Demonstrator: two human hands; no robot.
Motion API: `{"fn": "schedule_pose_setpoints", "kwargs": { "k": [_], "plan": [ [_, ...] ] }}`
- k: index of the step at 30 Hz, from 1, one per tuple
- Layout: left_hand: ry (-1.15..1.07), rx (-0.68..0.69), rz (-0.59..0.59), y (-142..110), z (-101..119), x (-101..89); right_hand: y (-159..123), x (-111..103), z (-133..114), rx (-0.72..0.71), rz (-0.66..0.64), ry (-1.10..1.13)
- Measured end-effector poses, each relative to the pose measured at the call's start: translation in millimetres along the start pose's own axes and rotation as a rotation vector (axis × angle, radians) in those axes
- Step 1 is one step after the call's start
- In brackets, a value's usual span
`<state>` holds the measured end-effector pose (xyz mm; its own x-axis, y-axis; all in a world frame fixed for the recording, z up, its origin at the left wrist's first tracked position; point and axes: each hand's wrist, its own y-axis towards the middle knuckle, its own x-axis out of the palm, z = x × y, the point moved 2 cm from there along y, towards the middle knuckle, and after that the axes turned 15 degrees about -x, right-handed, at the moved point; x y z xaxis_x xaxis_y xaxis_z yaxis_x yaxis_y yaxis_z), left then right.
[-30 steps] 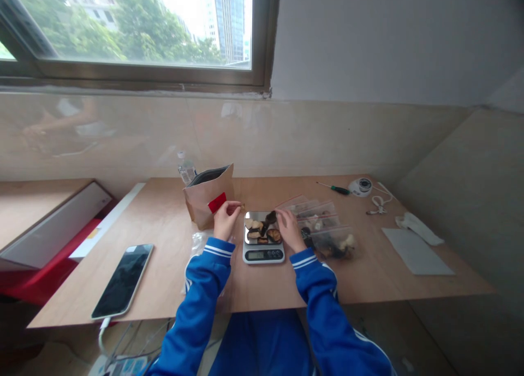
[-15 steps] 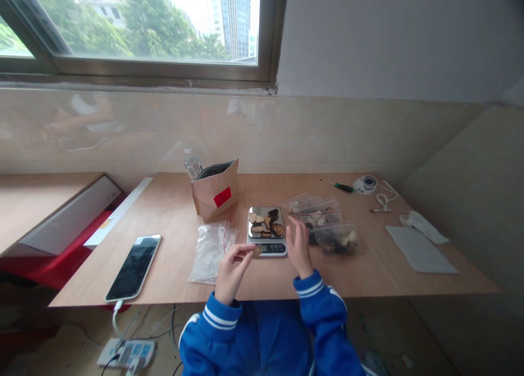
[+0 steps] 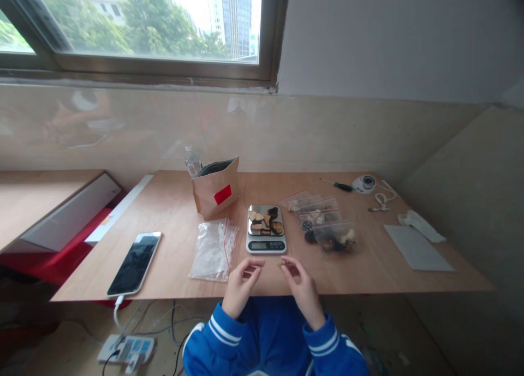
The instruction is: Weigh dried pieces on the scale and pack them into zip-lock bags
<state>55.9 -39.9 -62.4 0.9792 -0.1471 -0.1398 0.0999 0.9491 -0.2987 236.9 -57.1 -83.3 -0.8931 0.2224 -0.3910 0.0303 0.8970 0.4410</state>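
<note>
My left hand (image 3: 240, 285) and my right hand (image 3: 302, 286) hover side by side over the table's front edge, just in front of a small digital scale (image 3: 266, 245). Both are curled into pinches facing each other. The right fingertips hold a small brown dried piece (image 3: 283, 263); whatever the left fingertips hold is too small to make out. Several dried slices (image 3: 265, 222), pale and dark, lie on the scale's steel tray. An empty clear zip bag (image 3: 213, 249) lies flat left of the scale.
A brown paper bag with a red label (image 3: 215, 193) stands open behind the scale, a water bottle (image 3: 191, 161) behind it. Filled zip bags (image 3: 327, 227) lie to the right. A phone (image 3: 135, 262) charges at the left. A screwdriver (image 3: 338, 186), grey sheet (image 3: 415, 248) and cloth (image 3: 420, 224) lie far right.
Both hands drew back from the scale to the table's front edge. The left hand brought a small brown piece along; the piece now shows at the right fingertips.
</note>
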Motion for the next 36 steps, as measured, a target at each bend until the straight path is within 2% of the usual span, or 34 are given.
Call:
{"fn": "schedule_pose_setpoints", "kwargs": {
  "k": [2, 4, 6, 8, 10, 13, 16, 18, 20, 22, 24, 26, 28, 31, 34, 36],
  "plan": [
    [0.004, 0.016, 0.066, 2, 1, -6.7, 6, -17, 10, -0.092, 0.118, -0.165],
    [0.005, 0.036, 0.139, 4, 2, -14.9, 8, -30, 22, -0.183, 0.165, -0.32],
    [0.026, 0.075, 0.243, 8, 6, -25.8, 4, -35, 38, -0.242, 0.115, -0.447],
    [0.068, 0.15, 0.387, 14, 17, -40.4, -6, -34, 53, -0.269, 0.005, -0.534],
    [0.123, 0.263, 0.567, 22, 38, -58.1, -18, -30, 65, -0.271, -0.084, -0.586],
    [0.144, 0.41, 0.864, 38, 85, -86.2, -30, -28, 72, -0.253, -0.131, -0.625],
    [0.191, 0.459, 1.115, 64, 134, -108.1, -31, -28, 71, -0.262, -0.136, -0.654],
    [0.221, 0.461, 1.225, 85, 158, -116.9, -30, -28, 70, -0.262, -0.129, -0.674],
    [0.26, 0.418, 1.239, 107, 172, -121.1, -30, -28, 70, -0.254, -0.108, -0.69],
    [0.322, 0.318, 1.163, 122, 175, -121.5, -31, -28, 69, -0.252, -0.083, -0.689],
    [0.372, 0.264, 1.056, 124, 172, -118.8, -31, -28, 64, -0.254, -0.037, -0.668],
    [0.396, 0.279, 0.953, 111, 167, -114.0, -24, -26, 52, -0.262, 0.021, -0.613],
    [0.428, 0.244, 0.839, 91, 158, -108.7, -9, -23, 31, -0.287, 0.054, -0.519],
    [0.507, 0.17, 0.807, 61, 141, -103.5, 33, -7, -17, -0.388, 0.004, -0.342],
    [0.482, 0.179, 0.759, 47, 123, -100.9, 83, 21, -67, -0.558, -0.105, -0.235],
    [0.433, 0.209, 0.751, 44, 113, -100.9, 110, 46, -88, -0.672, -0.169, -0.264]
  ]
}}
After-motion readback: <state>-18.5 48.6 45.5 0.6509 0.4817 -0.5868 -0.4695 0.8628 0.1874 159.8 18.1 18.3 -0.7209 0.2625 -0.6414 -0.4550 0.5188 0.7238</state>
